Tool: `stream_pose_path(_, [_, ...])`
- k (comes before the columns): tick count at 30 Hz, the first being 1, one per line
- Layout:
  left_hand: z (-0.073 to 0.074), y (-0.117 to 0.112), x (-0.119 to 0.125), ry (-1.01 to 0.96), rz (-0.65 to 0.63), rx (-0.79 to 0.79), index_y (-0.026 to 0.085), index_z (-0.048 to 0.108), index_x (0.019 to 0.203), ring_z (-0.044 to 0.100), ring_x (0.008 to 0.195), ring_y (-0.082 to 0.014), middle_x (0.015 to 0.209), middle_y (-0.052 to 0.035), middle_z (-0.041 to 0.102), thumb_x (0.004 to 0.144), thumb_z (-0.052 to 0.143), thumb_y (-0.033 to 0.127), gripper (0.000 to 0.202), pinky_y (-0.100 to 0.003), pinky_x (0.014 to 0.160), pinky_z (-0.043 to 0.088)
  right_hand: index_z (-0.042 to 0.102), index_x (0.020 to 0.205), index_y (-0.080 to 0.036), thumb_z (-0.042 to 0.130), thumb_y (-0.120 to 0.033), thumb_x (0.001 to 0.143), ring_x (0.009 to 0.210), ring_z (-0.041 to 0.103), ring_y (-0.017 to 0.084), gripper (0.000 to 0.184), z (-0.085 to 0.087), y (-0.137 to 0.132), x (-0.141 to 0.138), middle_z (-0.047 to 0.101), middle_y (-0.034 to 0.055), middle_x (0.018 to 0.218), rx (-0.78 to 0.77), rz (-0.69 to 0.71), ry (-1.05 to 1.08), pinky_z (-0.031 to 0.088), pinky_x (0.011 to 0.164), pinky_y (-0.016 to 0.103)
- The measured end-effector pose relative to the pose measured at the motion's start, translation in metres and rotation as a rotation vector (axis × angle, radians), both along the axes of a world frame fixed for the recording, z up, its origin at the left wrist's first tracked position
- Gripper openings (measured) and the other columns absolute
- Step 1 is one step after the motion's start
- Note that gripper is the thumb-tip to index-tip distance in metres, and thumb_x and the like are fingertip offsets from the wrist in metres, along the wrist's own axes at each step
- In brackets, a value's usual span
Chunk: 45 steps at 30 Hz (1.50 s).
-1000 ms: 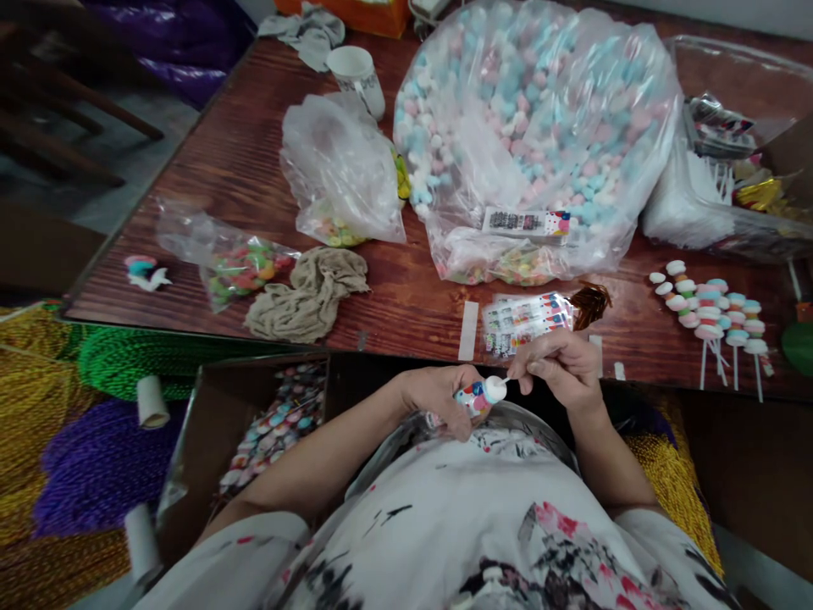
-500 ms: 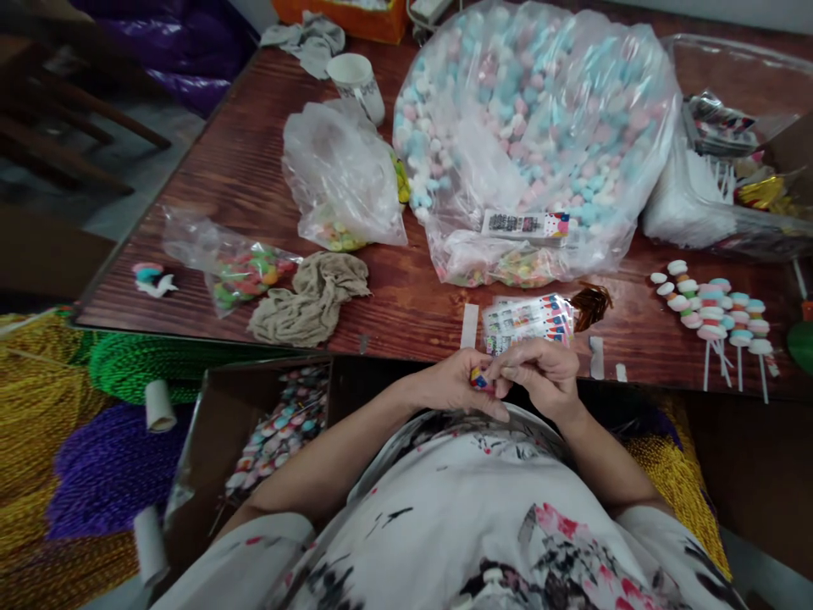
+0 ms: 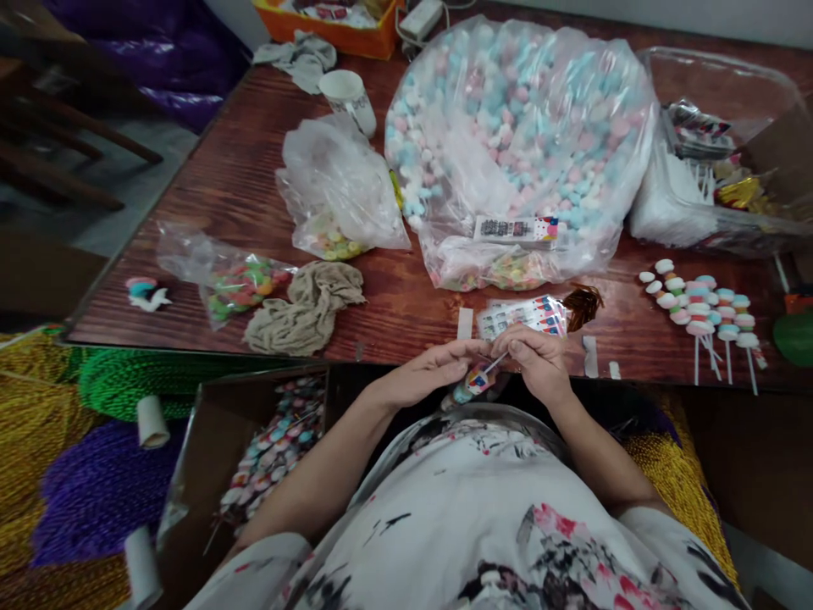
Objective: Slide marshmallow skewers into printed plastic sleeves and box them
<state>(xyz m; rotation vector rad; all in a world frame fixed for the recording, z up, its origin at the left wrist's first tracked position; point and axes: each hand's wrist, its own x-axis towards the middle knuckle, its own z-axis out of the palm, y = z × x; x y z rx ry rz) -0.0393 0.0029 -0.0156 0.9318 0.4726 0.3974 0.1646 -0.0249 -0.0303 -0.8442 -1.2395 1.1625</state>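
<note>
Just in front of my body, a wrapped marshmallow lollipop [image 3: 468,386] slants down to the left, its white stick pointing up to the right. My right hand [image 3: 539,363] is closed, pinching the stick's upper end. Stretched out beside it, my left hand [image 3: 423,373] has straight fingers reaching the right fingertips, its thumb close above the wrapper. Whether it touches the wrapper is unclear. Beyond the hands lie printed packets [image 3: 521,316], a bundle of brown-gold twist ties [image 3: 583,307] and a white strip [image 3: 465,323].
A large bag of marshmallows [image 3: 514,127] fills the table's back. Marshmallow sticks [image 3: 700,307] lie right, before a clear tub [image 3: 660,212]. To the left are a cloth [image 3: 308,309], gummy candy bags [image 3: 245,288] and a mug [image 3: 348,97]. A box of lollipops [image 3: 279,449] stands below the edge.
The lollipop, mostly hidden in my left hand before, now shows with its stick. My left fingers have straightened away from it, and my right hand grips the stick. The view has shifted slightly.
</note>
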Motion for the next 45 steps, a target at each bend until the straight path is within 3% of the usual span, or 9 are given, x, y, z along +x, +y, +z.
stream_pose_path(8, [-0.009,-0.002,-0.001,0.024,0.093,-0.087,0.023,0.056,0.130,0.066,0.095,-0.0170,0.109,-0.0075,0.070,0.084,0.070,0.029,0.049,-0.029,0.088,0.047,0.074,0.079,-0.024,0.062,-0.034,0.089,0.072,0.063,0.019,0.018,0.002,0.005,-0.003,0.069,0.0022,0.073,-0.026,-0.002,0.102,0.050,0.072,0.035])
stream_pose_path(13, [-0.005,-0.004,0.003,0.104,-0.029,-0.101,0.011,0.074,0.103,0.068,0.087,-0.0165,0.100,-0.0106,0.075,0.083,0.071,0.035,0.031,-0.026,0.086,0.048,0.073,0.078,-0.025,0.061,-0.037,0.089,0.071,0.062,0.019,0.020,0.012,0.010,0.004,0.069,0.0020,0.070,0.066,-0.011,0.047,0.049,0.074,0.038])
stream_pose_path(21, [-0.007,-0.015,0.023,0.056,0.333,-0.272,0.012,0.073,0.068,0.066,0.064,-0.0136,0.069,-0.0039,0.071,0.057,0.088,0.024,0.022,-0.024,0.066,0.051,0.074,0.082,-0.026,0.059,-0.037,0.090,0.075,0.063,0.020,0.021,0.010,0.005,-0.004,0.070,0.0032,0.075,0.087,-0.007,-0.048,0.050,0.077,0.040])
stream_pose_path(27, [0.007,-0.020,0.035,-0.004,0.677,-0.116,0.013,0.065,0.062,0.053,0.056,-0.0056,0.062,0.0028,0.058,0.060,0.087,0.024,0.025,-0.017,0.055,0.044,0.075,0.088,-0.027,0.058,-0.036,0.090,0.087,0.064,0.021,0.019,0.009,0.005,-0.009,0.073,0.0041,0.085,0.122,-0.060,-0.170,0.049,0.086,0.042])
stream_pose_path(31, [0.015,-0.014,0.037,-0.026,0.868,-0.007,0.015,0.063,0.063,0.050,0.053,-0.0058,0.061,0.0031,0.057,0.063,0.085,0.029,0.026,-0.017,0.050,0.041,0.066,0.118,-0.030,0.059,-0.044,0.088,0.094,0.059,0.020,0.033,0.004,0.002,-0.009,0.066,0.0058,0.115,-0.002,-0.167,-0.075,0.049,0.081,0.036])
stream_pose_path(34, [0.014,-0.009,0.037,-0.024,0.964,0.167,0.017,0.066,0.065,0.051,0.056,-0.0070,0.063,0.0027,0.057,0.067,0.083,0.027,0.020,-0.018,0.052,0.042,0.068,0.114,-0.029,0.071,-0.039,0.080,0.081,0.055,0.016,0.036,0.004,-0.005,-0.018,0.064,0.0035,0.101,-0.078,-0.151,-0.124,0.046,0.072,0.030])
stream_pose_path(37, [0.009,-0.007,0.037,0.035,0.935,0.387,0.018,0.070,0.066,0.053,0.061,-0.0087,0.064,0.0011,0.059,0.070,0.081,0.025,0.014,-0.021,0.058,0.045,0.073,0.087,-0.024,0.072,-0.030,0.079,0.076,0.053,0.014,0.010,0.009,-0.010,-0.030,0.060,0.0005,0.081,-0.067,-0.154,-0.220,0.044,0.069,0.028])
stream_pose_path(39, [0.005,-0.009,0.035,0.070,0.896,0.440,0.019,0.072,0.068,0.056,0.067,-0.0108,0.068,-0.0003,0.060,0.072,0.080,0.027,0.012,-0.023,0.065,0.047,0.070,0.075,-0.022,0.068,-0.027,0.082,0.072,0.052,0.014,0.009,0.011,-0.010,-0.033,0.057,-0.0003,0.074,-0.022,-0.200,-0.237,0.042,0.066,0.028])
stream_pose_path(45, [-0.003,-0.018,0.024,0.174,0.658,0.232,0.019,0.075,0.092,0.059,0.092,-0.0171,0.096,-0.0045,0.065,0.081,0.069,0.046,0.030,-0.026,0.082,0.049,0.064,0.070,-0.022,0.068,-0.023,0.082,0.072,0.053,0.013,0.012,0.007,-0.004,-0.031,0.056,-0.0010,0.073,0.050,-0.289,-0.230,0.043,0.066,0.028])
